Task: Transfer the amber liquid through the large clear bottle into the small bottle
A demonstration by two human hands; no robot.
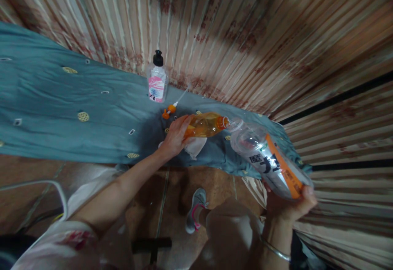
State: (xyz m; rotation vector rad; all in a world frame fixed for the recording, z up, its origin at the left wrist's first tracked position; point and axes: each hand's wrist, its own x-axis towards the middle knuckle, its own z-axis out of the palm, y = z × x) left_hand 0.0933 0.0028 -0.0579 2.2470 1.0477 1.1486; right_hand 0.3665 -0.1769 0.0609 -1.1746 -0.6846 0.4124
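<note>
My left hand (176, 137) is closed around the base of an orange see-through bottle (206, 125), which lies tilted with its open neck to the right. Gripped near its base by my right hand (288, 204) is a large clear plastic bottle (270, 159) with an orange and silver label. Its neck meets or nearly meets the orange bottle's mouth; I cannot tell whether they touch. An orange pump top (169, 111) with a thin clear tube lies on the cloth above my left hand. Under the orange bottle is a crumpled white tissue (195, 147).
A clear bottle with a black cap and pink label (157, 82) stands at the back of the teal cloth (104, 114). Pleated curtains (190, 28) hang behind. Dark bars (337, 98) cross the curtain at right. Below are the tiled floor (172, 196) and a shoe (196, 210).
</note>
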